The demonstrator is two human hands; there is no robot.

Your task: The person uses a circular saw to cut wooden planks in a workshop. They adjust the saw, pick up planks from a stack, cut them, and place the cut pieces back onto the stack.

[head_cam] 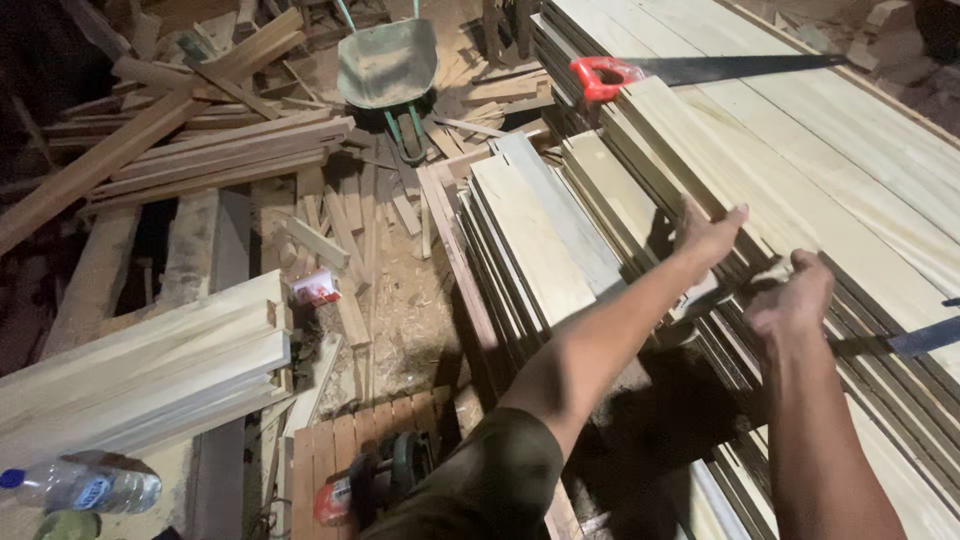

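My left hand (pixel 708 240) reaches out and grips the edge of a pale wooden plank (pixel 640 120) in a tall stack of planks set on edge. My right hand (pixel 792 296) is closed on the same stack just to the right, fingers curled over plank edges. Both arms stretch forward from the bottom of the view. A handsaw with a red handle (pixel 600 76) lies on top of the wide plank pile (pixel 830 140) further back. A second dark blade (pixel 925 338) pokes in at the right edge, beside my right hand.
A green wheelbarrow (pixel 388 68) stands at the top centre among scattered offcuts (pixel 200 140). A stack of light boards (pixel 150 370) lies at the left. A plastic water bottle (pixel 85 487) and a power tool (pixel 385 480) sit near the bottom. Sawdust covers the floor.
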